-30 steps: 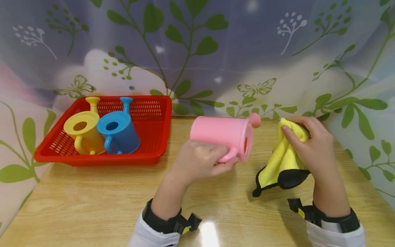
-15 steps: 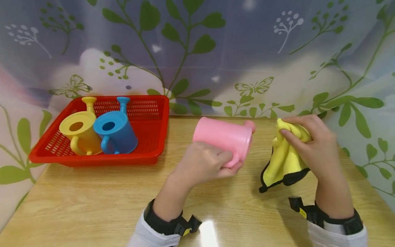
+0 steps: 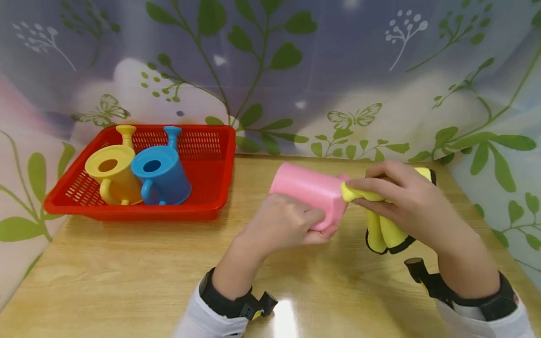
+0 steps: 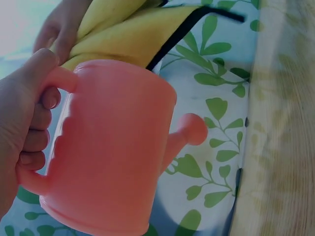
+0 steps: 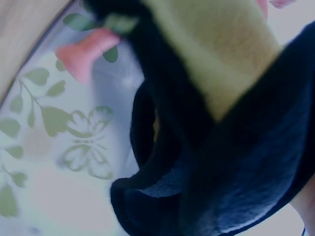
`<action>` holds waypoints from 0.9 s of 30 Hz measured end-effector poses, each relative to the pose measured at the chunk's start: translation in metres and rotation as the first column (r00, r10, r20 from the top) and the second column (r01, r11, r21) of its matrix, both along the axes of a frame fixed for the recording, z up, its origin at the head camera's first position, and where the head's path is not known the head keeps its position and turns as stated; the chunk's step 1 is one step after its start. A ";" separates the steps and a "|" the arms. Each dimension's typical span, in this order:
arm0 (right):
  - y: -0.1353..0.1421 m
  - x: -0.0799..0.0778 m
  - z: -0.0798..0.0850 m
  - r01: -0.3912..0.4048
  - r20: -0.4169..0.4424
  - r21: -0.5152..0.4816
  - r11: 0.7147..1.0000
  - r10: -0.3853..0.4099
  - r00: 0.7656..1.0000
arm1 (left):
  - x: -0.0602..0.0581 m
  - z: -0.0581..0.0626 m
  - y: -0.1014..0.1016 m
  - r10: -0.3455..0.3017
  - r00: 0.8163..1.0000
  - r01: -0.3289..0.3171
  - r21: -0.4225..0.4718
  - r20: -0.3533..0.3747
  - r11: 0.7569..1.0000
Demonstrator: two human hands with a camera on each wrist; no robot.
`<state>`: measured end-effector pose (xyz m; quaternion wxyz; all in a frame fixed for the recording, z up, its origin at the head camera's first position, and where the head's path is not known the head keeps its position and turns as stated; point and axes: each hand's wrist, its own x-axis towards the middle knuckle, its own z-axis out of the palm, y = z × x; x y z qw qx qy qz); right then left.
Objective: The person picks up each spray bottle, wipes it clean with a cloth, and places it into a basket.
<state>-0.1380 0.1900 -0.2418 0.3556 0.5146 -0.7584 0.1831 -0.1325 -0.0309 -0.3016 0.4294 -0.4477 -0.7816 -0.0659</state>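
Observation:
My left hand point(image 3: 287, 220) grips the handle of a pink toy watering can point(image 3: 306, 188), tilted on its side above the table. The left wrist view shows the fingers curled through the handle, with the can's spout point(image 4: 189, 132) pointing away from the hand. In my right hand point(image 3: 405, 197) a yellow cloth with black edging point(image 3: 389, 232) is pinched. One bunched corner of it touches the top end of the can. Cloth covers most of the right wrist view, showing a dark side point(image 5: 236, 172); the can's spout point(image 5: 86, 54) appears beyond it.
A red basket point(image 3: 160, 213) stands at the left on the wooden table point(image 3: 139, 277). Inside it sit a yellow watering can point(image 3: 114, 173) and a blue watering can point(image 3: 162, 173), side by side. Behind the table hangs a leaf-patterned curtain point(image 3: 270, 84).
My right hand has moved left with the cloth, bringing its corner against the pink can's top end. The can has tilted further, its opening now out of sight in the head view.

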 end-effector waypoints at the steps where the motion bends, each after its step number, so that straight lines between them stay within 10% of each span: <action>1: -0.002 -0.001 0.004 -0.017 -0.017 0.031 0.999 0.018 1.000 | 0.000 0.000 0.000 -0.002 1.000 0.001 -0.007 -0.004 1.000; 12: 0.000 0.011 0.018 -0.078 0.072 0.358 0.930 0.056 0.996 | 0.001 0.003 0.008 -0.051 0.999 0.052 -0.017 0.017 0.999; 27: -0.026 0.005 0.024 0.005 0.040 0.521 0.854 -0.030 0.999 | 0.004 0.002 0.008 0.030 0.994 -0.035 -0.042 -0.102 0.999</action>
